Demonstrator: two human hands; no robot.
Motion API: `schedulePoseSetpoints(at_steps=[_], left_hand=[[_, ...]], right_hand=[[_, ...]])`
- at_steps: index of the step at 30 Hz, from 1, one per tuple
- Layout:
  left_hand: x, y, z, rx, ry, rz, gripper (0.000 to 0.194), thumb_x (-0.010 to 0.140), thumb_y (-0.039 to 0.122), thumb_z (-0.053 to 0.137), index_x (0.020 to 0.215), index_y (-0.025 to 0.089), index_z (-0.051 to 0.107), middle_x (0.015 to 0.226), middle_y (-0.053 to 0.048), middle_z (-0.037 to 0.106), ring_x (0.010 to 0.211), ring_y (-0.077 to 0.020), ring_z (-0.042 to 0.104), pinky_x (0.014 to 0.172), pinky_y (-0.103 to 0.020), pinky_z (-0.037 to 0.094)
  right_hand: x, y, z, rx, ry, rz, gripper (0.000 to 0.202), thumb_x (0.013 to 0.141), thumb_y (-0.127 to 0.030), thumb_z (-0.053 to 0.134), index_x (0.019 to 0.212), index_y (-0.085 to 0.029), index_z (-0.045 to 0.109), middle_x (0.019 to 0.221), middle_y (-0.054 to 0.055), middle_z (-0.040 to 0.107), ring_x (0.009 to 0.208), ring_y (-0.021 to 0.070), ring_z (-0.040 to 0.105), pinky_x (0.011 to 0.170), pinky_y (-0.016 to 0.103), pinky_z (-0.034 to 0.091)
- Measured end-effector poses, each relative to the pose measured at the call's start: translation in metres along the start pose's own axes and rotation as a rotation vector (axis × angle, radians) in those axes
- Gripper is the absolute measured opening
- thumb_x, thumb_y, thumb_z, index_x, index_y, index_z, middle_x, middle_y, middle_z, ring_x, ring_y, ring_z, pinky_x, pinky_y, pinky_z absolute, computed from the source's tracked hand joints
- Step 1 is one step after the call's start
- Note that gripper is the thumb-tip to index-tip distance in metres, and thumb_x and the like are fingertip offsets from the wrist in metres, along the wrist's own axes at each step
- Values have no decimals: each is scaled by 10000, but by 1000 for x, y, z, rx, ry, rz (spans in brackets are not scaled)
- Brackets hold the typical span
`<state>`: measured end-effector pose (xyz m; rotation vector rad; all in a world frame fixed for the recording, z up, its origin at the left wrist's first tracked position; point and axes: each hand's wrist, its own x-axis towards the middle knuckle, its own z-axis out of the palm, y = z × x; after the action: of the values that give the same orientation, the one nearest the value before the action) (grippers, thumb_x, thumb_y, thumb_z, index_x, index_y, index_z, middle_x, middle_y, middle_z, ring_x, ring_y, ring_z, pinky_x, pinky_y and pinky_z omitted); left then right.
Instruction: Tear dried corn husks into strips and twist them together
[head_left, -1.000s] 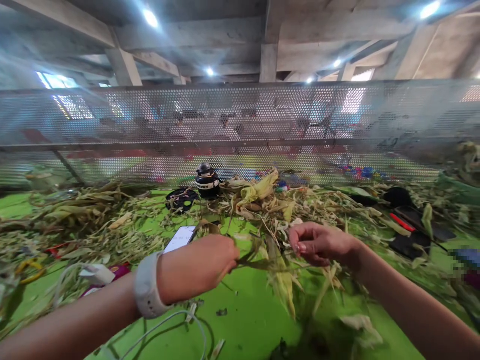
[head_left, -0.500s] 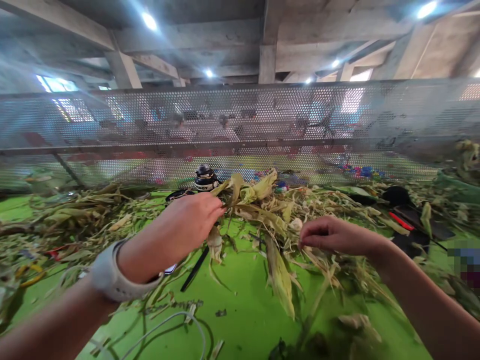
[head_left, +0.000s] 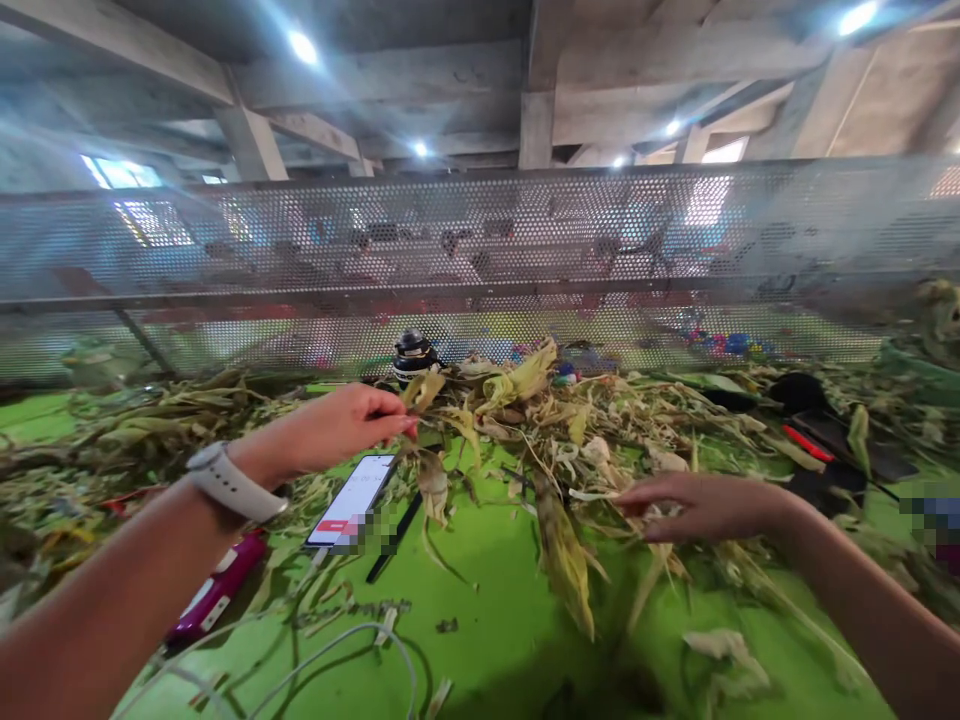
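My left hand (head_left: pixel 349 425), a pale watch on its wrist, pinches a dry corn husk strip (head_left: pixel 424 390) over the middle of the table. Below and beside that hand lies a phone (head_left: pixel 361 490) with a lit screen. On the right, my right hand (head_left: pixel 694 503) is open, its fingers stretched out and apart. A pale strip (head_left: pixel 592 494) ends near its fingertips; whether they touch it I cannot tell. Between the hands lies a larger yellow-green husk (head_left: pixel 566 565), partly browned, at the edge of a husk pile (head_left: pixel 517 385).
Behind the pile a perforated metal screen (head_left: pixel 480 230) spans the table. A black jar (head_left: pixel 414 357) stands before it. A magenta object (head_left: pixel 217 590) and a white cable (head_left: pixel 337 635) lie front left, a black stick (head_left: pixel 397 535) near the phone. Husk scraps litter the green table (head_left: pixel 495 655).
My left hand has drawn back to the left with a husk strip, uncovering the phone and the magenta object. My right hand has moved slightly down and right, its fingers opening from a curl.
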<state>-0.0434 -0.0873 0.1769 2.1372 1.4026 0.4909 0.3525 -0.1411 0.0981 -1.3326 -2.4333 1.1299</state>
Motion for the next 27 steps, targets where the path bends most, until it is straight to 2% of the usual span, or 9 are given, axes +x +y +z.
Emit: schedulePoseSetpoints(at_steps=[5,7,10,12,15,18,21,24,27], left_hand=[[10,21,31,96,-127,63,281,777,394,507,661,177,642,500,40,391,459,-96,297,466,-237,196],[13,28,41,98,-149,97,290,789,388,489,654,170,626,514,38,404,472,-98,314,473,-233,209],[15,32,49,90,-166,133,312,806,392,460,647,168,607,530,39,408,491,-101,323,484,-231,224],[15,31,50,92,-151,142,317,810,396,454,645,168,600,534,39,414,501,-103,329,490,-231,230],[13,26,48,114,-155,130,330,814,401,450,611,167,563,520,46,381,494,-101,314,490,-235,226],[8,19,45,153,-200,131,357,824,408,436,567,171,507,498,54,329,472,-97,284,475,-242,209],[3,15,45,271,-191,144,373,851,389,395,590,165,538,522,29,435,488,-108,361,495,-244,254],[-1,16,46,406,-160,201,370,867,337,375,673,153,631,683,-41,616,623,-143,513,606,-247,349],[-5,24,48,424,-253,269,343,869,297,394,791,154,696,799,-76,676,737,-169,575,707,-263,389]], right_hand=[[43,-63,41,291,230,-250,317,858,-378,566,1112,-198,624,1017,73,661,891,164,621,821,356,501],[67,-85,63,510,222,-213,411,846,-367,585,1209,-181,540,912,69,676,776,152,642,714,321,531],[99,-100,90,829,229,-202,556,746,-376,697,1233,-221,479,1058,74,617,701,128,646,604,267,529],[109,-98,98,922,202,-183,498,740,-458,679,1134,-191,535,872,28,628,545,93,591,518,244,491],[100,-86,91,753,292,-156,438,825,-556,522,875,-135,633,515,-66,442,418,59,406,441,203,374],[75,-68,66,390,415,-160,416,841,-524,519,782,-138,662,599,-18,519,534,89,452,492,213,367],[46,-51,42,153,418,-123,334,846,-459,547,774,-161,680,754,29,639,710,147,564,659,274,448],[21,-41,26,60,514,-174,288,823,-430,587,734,-177,693,745,32,655,729,160,588,707,296,467],[9,-44,13,149,606,-208,268,809,-419,610,723,-177,688,650,17,633,584,122,563,548,243,454]])
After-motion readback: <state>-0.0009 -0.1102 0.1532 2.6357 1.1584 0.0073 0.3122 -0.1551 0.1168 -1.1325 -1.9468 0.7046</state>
